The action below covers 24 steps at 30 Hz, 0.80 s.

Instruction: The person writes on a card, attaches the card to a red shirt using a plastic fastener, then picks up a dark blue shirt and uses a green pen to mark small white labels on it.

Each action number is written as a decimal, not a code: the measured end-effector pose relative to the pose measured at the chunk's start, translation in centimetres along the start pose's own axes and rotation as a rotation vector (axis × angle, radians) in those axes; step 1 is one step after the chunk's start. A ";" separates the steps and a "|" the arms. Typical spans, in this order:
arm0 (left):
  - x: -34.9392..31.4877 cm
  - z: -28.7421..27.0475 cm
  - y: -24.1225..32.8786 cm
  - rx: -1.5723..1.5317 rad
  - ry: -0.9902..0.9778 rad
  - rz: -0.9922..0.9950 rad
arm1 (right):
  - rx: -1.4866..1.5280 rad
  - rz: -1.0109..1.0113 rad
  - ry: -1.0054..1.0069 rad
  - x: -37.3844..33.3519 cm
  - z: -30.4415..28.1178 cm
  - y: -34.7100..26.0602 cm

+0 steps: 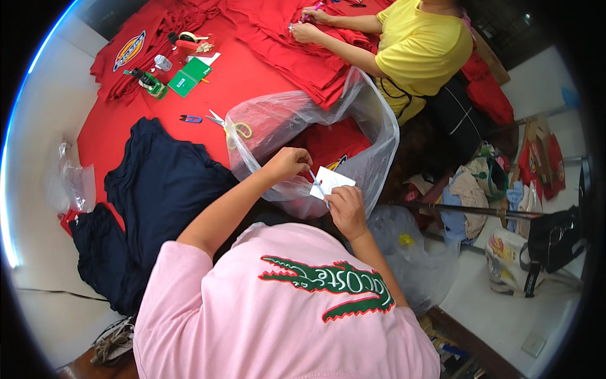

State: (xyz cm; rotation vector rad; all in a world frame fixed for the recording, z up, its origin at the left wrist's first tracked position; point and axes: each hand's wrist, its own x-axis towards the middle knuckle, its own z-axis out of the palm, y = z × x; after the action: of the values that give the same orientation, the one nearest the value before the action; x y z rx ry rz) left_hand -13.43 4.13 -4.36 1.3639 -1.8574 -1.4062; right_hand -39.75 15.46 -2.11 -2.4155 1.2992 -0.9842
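Pinching the far end of a narrow pale strip point(314, 177), the left hand point(291, 164) is closed to a small grip above the near rim of the clear plastic bag point(380, 126); the strip's long axis slants across that rim, far end toward the bag's left side, near end toward the wearer and slightly right. The right hand point(347, 205), narrowed too, holds a white card point(331, 180) at its near side, over the same rim; the card sits askew to the bag, and fingers hide one corner, so its long axis cannot be told.

Inside the bag lies a red garment point(331, 140); just left of the bag, scissors point(240, 130) with yellow handles point away, on the red desk point(208, 101); farther left of the bag spread navy garments point(154, 183); beyond it, a co-worker in a yellow shirt point(420, 47) grips a pink pen point(314, 10).
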 end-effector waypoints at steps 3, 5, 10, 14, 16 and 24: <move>-1.1 -3.1 -1.1 0.390 0.473 0.118 | -0.029 0.120 0.198 0.5 -3.2 1.8; -2.7 -7.1 -3.1 0.507 0.839 0.047 | -0.068 0.281 0.384 0.0 -5.0 6.7; -3.6 -9.6 -6.4 0.460 1.110 -0.382 | -0.156 0.426 0.101 -2.4 -3.9 18.6; -3.5 -7.4 -7.0 0.110 0.941 -0.353 | 0.151 0.332 -0.150 1.9 2.7 17.3; -3.4 -4.7 -5.3 -0.318 0.731 -0.287 | 0.157 0.198 -0.190 5.2 5.7 14.5; 2.6 6.1 -2.2 -0.164 -0.148 -0.104 | -0.015 0.089 -0.399 7.2 23.6 13.9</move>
State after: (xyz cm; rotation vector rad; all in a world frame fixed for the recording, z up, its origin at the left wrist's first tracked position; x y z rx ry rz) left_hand -18.40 4.71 -9.24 1.3225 -1.7369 -1.7136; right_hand -30.62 -1.00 -23.29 -2.3775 1.2529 -0.4370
